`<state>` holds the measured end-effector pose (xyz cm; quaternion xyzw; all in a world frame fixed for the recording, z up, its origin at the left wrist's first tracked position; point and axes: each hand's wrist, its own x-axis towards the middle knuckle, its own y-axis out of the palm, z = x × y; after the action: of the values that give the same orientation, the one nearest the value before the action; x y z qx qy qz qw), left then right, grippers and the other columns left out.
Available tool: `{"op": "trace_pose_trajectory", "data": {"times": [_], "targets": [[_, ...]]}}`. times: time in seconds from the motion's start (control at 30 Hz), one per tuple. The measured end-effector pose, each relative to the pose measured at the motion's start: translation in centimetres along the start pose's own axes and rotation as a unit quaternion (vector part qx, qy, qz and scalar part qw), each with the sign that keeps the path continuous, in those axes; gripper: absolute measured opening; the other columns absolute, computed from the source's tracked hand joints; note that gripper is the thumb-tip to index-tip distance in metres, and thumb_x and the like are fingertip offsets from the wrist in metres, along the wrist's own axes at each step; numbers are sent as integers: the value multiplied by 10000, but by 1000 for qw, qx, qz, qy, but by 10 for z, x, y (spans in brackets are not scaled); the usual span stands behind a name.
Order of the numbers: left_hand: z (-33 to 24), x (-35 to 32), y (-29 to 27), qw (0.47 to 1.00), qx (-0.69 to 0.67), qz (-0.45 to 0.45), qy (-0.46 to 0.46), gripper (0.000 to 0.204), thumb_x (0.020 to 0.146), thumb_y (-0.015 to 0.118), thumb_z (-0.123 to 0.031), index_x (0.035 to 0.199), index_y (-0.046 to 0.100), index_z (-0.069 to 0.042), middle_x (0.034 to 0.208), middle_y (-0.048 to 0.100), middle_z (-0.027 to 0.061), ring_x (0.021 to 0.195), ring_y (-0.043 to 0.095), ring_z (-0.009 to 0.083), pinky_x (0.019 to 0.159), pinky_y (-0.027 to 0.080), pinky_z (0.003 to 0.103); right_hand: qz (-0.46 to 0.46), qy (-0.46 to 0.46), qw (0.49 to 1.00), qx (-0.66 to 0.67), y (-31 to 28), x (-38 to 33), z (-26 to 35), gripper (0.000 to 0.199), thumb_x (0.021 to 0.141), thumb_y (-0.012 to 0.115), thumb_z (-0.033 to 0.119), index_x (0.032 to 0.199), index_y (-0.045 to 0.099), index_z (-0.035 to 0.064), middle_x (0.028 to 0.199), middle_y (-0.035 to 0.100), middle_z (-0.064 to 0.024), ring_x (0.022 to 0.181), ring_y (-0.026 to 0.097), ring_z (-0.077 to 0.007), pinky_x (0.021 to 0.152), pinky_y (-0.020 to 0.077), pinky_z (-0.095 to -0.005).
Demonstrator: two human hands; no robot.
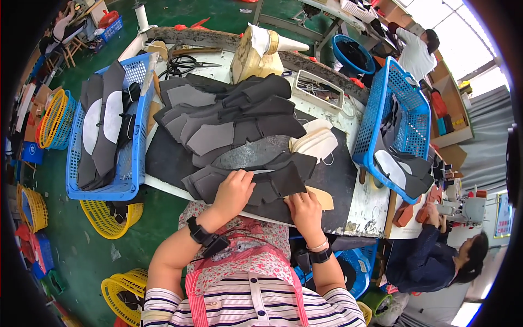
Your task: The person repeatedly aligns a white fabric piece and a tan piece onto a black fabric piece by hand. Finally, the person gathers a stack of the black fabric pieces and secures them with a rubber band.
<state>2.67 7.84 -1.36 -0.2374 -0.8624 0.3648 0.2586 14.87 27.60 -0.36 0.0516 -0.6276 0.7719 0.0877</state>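
A dark grey cut fabric piece (pixel 269 185) lies along the near edge of the worktable, in front of me. My left hand (pixel 235 191) is closed on its upper edge, fingers curled over it. With thumb and fingers, my right hand (pixel 305 210) pinches its lower right corner. Just beyond are rows of overlapping similar grey and black pieces (pixel 234 111). A grey oval patch of worn surface (pixel 253 152) shows between them and my hands. White shaped pieces (pixel 314 140) are stacked to the right, and a tan flat piece (pixel 320 199) lies beside my right hand.
Blue baskets with cut pieces stand left (pixel 133 174) and right (pixel 376 136). Along the back are black-handled scissors (pixel 185 65), a yellowish block with a cone (pixel 256 60) and a white tray (pixel 317 90). A co-worker (pixel 436 256) sits at a sewing machine (pixel 471 210) on the right.
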Motion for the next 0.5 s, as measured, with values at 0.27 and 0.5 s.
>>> {"op": "trace_pose_trajectory", "data": {"times": [0.27, 0.5], "targets": [[11, 9, 9, 1000, 18, -1, 11, 112, 802, 658, -84, 880, 622, -12, 842, 552, 95, 798, 597, 291, 648, 513, 394, -62, -4, 998, 1, -3, 3, 8, 210, 758, 713, 124, 918, 621, 23, 955, 611, -130, 862, 597, -317, 739, 500, -384], [12, 7, 17, 997, 70, -25, 18, 96, 812, 648, -76, 853, 590, -13, 818, 547, 107, 759, 590, 290, 598, 503, 390, -90, -75, 988, 103, -7, 4, 36, 250, 745, 702, 100, 964, 626, 8, 991, 609, -107, 876, 586, -295, 758, 500, -379]]}}
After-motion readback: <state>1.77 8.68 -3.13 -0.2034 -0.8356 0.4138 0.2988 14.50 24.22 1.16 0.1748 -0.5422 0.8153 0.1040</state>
